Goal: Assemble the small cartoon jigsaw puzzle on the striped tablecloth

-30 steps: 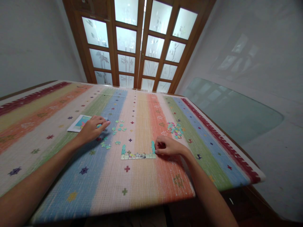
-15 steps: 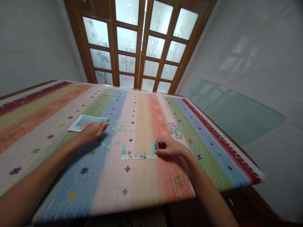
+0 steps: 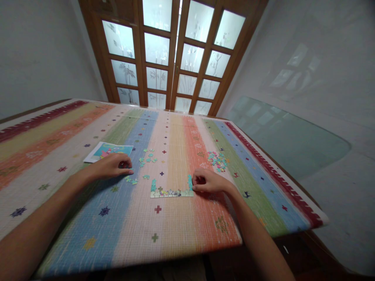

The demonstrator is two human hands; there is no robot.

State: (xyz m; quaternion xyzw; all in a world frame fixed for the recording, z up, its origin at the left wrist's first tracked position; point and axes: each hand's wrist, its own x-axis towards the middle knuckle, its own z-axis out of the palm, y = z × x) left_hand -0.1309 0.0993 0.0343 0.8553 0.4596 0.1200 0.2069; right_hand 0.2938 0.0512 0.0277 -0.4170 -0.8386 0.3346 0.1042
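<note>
On the striped tablecloth (image 3: 175,226), part of the picture card (image 3: 109,148) was hidden by the left hand (image 3: 113,164), its fingers curled narrowly — whether a piece was held could not be told — beside scattered teal pieces (image 3: 134,182). A U-shaped puzzle border (image 3: 172,193) was flanked closely on its right by the right hand (image 3: 210,181), fingers curled, hold unclear; a mixed heap of pieces (image 3: 217,160) was seen just beyond.
</note>
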